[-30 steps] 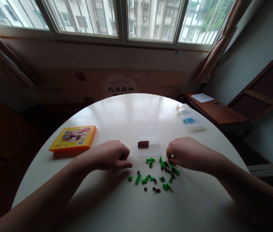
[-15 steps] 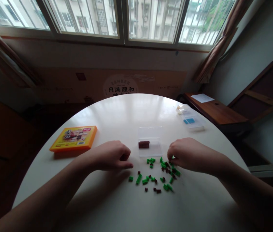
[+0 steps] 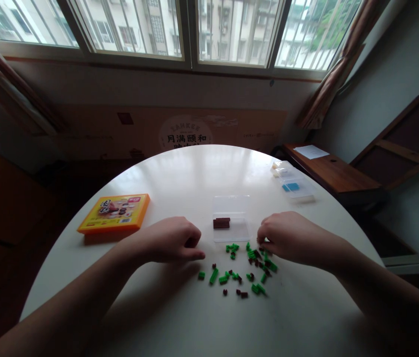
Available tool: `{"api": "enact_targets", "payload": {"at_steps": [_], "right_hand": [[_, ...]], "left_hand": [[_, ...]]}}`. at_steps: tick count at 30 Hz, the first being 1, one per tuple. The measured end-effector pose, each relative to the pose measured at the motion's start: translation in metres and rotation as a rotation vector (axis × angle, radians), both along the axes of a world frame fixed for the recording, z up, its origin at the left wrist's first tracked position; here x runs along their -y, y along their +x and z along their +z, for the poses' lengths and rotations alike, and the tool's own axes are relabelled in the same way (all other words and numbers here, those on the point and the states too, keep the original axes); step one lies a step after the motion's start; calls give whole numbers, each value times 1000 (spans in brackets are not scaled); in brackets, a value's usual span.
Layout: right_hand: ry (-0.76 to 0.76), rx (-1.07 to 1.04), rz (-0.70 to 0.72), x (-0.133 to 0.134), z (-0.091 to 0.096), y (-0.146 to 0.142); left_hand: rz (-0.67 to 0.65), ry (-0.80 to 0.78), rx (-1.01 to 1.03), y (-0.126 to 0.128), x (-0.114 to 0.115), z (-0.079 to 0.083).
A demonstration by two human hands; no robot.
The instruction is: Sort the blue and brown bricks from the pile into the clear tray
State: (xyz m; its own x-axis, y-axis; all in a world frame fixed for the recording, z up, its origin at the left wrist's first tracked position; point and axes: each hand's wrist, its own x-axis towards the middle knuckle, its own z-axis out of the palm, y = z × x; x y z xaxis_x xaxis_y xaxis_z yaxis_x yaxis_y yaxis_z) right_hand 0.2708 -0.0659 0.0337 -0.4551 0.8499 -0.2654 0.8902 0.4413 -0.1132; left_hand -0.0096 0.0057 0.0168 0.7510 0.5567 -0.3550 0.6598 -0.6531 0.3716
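Observation:
My left hand (image 3: 180,239) rests on the white table, left of the small building bricks. Its fingers curl loosely, the thumb stretches out apart from them, and nothing shows between. My right hand (image 3: 282,234) is at the right edge of the scattered bricks, thumb and fingertips pinched together; whatever they hold is too small and hidden to name. Green bricks (image 3: 213,276) and dark brown bricks (image 3: 244,295) lie loose between and below my hands. Beyond them is an open clear plastic box (image 3: 239,229), with a dark brown block of bricks (image 3: 221,223) lined up inside.
An orange-yellow board game box (image 3: 115,213) lies at the left of the round table (image 3: 194,166). At the far right edge is another clear case (image 3: 300,192) with blue pieces (image 3: 290,187). Behind it stands a wooden side table (image 3: 336,171) with a paper (image 3: 311,152).
Hardly anything differs. Both hands keep their places and poses, and the bricks and boxes stay put; the view has shifted very slightly.

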Motion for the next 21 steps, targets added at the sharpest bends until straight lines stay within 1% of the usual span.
{"api": "enact_targets", "payload": {"at_steps": [16, 21], "right_hand": [[22, 54, 14, 4, -3, -5], [43, 15, 12, 6, 4, -2]], "left_hand": [[-13, 18, -4, 0, 0, -2], [-18, 47, 9, 1, 2, -2]]}}
